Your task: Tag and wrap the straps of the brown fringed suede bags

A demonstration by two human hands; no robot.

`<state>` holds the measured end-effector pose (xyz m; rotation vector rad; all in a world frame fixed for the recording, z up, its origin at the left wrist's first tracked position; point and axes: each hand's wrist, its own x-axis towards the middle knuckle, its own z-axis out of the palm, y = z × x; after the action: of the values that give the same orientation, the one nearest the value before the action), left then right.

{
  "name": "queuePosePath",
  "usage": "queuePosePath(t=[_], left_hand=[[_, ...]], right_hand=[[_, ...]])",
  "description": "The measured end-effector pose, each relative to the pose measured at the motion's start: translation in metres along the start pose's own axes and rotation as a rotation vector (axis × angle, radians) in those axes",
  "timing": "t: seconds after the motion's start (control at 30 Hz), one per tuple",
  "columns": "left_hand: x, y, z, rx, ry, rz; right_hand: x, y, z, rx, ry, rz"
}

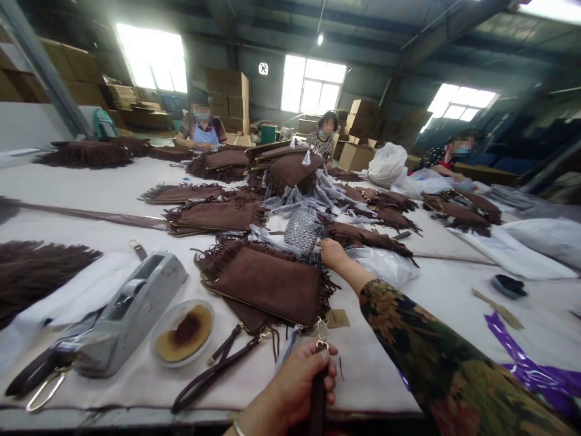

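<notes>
Left hand grips the strap clasp of the soft, limp fringed suede bag; right hand, fingers hidden, reaches a patterned pouch.

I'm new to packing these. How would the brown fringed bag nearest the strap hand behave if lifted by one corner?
The bag would probably sag: it lies flat and thin like soft suede. Its fringe looks loose and would likely dangle. It seems light; the left hand holds its strap, which would trail.
</notes>
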<state>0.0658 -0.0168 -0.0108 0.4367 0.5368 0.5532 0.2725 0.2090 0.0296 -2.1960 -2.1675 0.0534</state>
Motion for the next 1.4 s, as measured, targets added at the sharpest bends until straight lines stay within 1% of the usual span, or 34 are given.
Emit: queuePosePath(t=[0.1,0.2,0.3,0.43,0.57,0.67,0.73,0.8,0.83,0.9,0.93,1.0,1.07,1.13,1.17,1.2,1.27,1.33,1.4], left_hand=[[0.0,0.001,0.0,-0.004,0.01,-0.01],[0.0,0.001,0.0,-0.008,0.021,-0.011],[0.001,0.001,-0.001,-0.016,0.023,-0.01],[0.003,0.0,-0.001,-0.023,0.017,-0.003],[0.003,-0.002,-0.001,-0.018,0.021,0.007],[0.003,-0.002,-0.001,-0.018,0.028,0.008],[0.003,-0.001,-0.001,-0.019,0.029,0.003],[0.003,0.0,-0.001,-0.019,0.02,-0.004],[0.002,0.001,-0.001,-0.02,0.015,-0.004],[0.002,0.003,-0.001,-0.028,0.005,0.0],[0.001,0.004,-0.001,-0.038,0.002,0.001],[-0.001,0.006,0.001,-0.067,-0.005,-0.012],[-0.002,0.007,0.004,-0.1,-0.023,-0.014],[-0.004,0.006,0.005,-0.12,-0.053,-0.009],[-0.004,0.005,0.005,-0.119,-0.073,-0.009],[-0.004,0.003,0.005,-0.111,-0.09,-0.009],[-0.003,-0.001,0.004,-0.084,-0.105,-0.005],[-0.001,-0.004,0.002,-0.058,-0.07,0.037],[0.0,-0.007,0.001,-0.035,-0.006,0.081]], right_hand=[[0.012,0.005,0.008,-0.02,-0.038,0.046],[0.015,0.008,0.015,-0.032,-0.058,0.083],[0.016,0.012,0.018,-0.027,-0.054,0.113],[0.015,0.015,0.017,0.001,-0.02,0.139],[0.013,0.016,0.009,0.057,0.027,0.143],[0.009,0.014,-0.007,0.123,0.092,0.152],[0.0,0.011,-0.02,0.163,0.146,0.164],[-0.021,0.007,-0.033,0.24,0.195,0.177],[-0.037,0.005,-0.039,0.308,0.219,0.172],[-0.08,-0.001,-0.046,0.484,0.245,0.109],[-0.106,-0.004,-0.048,0.559,0.238,0.046],[-0.162,-0.013,-0.049,0.621,0.162,-0.11],[-0.215,-0.024,-0.048,0.62,0.076,-0.271],[-0.258,-0.034,-0.049,0.606,-0.011,-0.424],[-0.275,-0.039,-0.049,0.601,-0.049,-0.48],[-0.289,-0.042,-0.05,0.597,-0.082,-0.514],[-0.31,-0.046,-0.052,0.587,-0.142,-0.528],[-0.325,-0.046,-0.054,0.568,-0.218,-0.522],[-0.338,-0.041,-0.053,0.549,-0.3,-0.52]])
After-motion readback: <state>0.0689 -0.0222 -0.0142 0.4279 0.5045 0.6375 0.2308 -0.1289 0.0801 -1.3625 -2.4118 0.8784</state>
